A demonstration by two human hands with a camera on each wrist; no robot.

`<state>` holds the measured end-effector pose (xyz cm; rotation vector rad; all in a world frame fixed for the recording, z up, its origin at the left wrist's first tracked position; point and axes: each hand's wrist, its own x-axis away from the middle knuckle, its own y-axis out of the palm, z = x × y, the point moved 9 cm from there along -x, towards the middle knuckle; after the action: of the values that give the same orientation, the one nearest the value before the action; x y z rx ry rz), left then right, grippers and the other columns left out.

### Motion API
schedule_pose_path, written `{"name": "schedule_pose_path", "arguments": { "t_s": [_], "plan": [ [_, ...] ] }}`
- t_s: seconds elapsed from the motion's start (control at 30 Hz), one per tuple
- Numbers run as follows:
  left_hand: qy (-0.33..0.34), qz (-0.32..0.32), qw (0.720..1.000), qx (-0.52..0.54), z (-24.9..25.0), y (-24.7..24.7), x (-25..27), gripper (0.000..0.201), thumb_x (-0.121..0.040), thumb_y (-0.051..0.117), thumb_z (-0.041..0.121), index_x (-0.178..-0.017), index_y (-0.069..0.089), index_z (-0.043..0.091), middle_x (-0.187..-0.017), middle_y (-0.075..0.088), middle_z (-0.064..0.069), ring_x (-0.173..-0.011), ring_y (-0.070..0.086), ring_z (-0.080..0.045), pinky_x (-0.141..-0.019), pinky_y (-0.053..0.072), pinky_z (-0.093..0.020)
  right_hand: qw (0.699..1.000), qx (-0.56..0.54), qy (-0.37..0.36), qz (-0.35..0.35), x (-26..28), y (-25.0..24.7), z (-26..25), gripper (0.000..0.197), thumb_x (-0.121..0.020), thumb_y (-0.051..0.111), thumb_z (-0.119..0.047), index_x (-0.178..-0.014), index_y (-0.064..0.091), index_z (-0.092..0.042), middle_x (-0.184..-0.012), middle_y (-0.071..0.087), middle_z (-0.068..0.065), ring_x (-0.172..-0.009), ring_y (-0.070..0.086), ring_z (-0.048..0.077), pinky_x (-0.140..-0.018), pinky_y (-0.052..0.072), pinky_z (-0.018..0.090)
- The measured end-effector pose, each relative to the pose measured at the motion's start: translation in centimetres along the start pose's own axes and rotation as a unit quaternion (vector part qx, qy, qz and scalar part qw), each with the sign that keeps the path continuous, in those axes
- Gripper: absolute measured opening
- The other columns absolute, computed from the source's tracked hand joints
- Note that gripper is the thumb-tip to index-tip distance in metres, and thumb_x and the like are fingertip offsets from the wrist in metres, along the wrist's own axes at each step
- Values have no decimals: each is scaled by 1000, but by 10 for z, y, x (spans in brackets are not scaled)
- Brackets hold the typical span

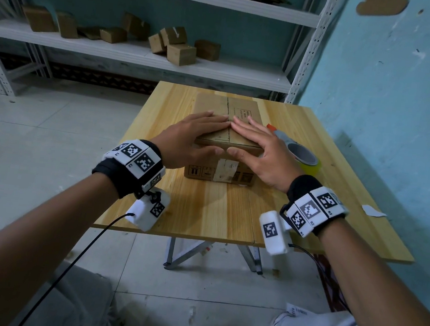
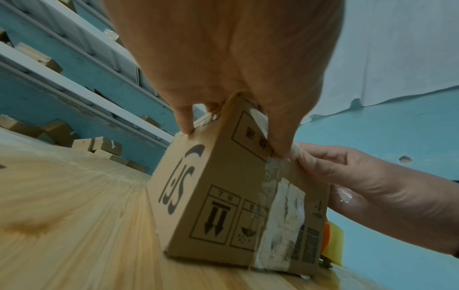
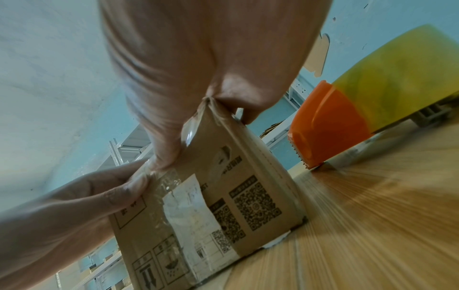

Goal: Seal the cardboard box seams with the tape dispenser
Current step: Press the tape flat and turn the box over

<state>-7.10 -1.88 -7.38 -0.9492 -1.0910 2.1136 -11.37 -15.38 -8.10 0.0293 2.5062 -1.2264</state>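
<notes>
Left hand lies flat on top of the cardboard box, fingers straight and spread over the left flap, thumb down against the near face. Right hand mirrors it on the right flap: fingers straight, thumb on the near face. Fingertips of both hands meet over the centre seam. Neither hand grips anything; both press the flaps down.

Box stands on the tabletop, around the middle, towards the far edge. Flaps closed. Near face carries printed handling symbols, QR codes and a torn white label under old clear tape.

Tape dispenser lies on the tabletop just beside the box on its right, partly hidden behind the right hand. Orange body, yellowish tape roll; in the right wrist view its toothed edge faces the box.

Scrap of white paper near the right edge of the tabletop. Metal shelving beyond the far edge holds small cardboard boxes.
</notes>
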Motion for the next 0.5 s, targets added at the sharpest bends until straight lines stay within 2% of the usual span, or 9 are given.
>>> {"name": "schedule_pose_path", "arguments": {
  "t_s": [0.5],
  "plan": [
    [0, -3, 1000, 3, 1, 0, 1, 63, -91, 58, 34, -147, 31, 22, -155, 28, 8, -146, 11, -13, -116, 16, -37, 1000, -5, -3, 0, 0, 0, 1, 63, -91, 65, -39, -148, 43, -25, -156, 34, -14, -149, 14, 4, -114, 11, 25]
  ]
}}
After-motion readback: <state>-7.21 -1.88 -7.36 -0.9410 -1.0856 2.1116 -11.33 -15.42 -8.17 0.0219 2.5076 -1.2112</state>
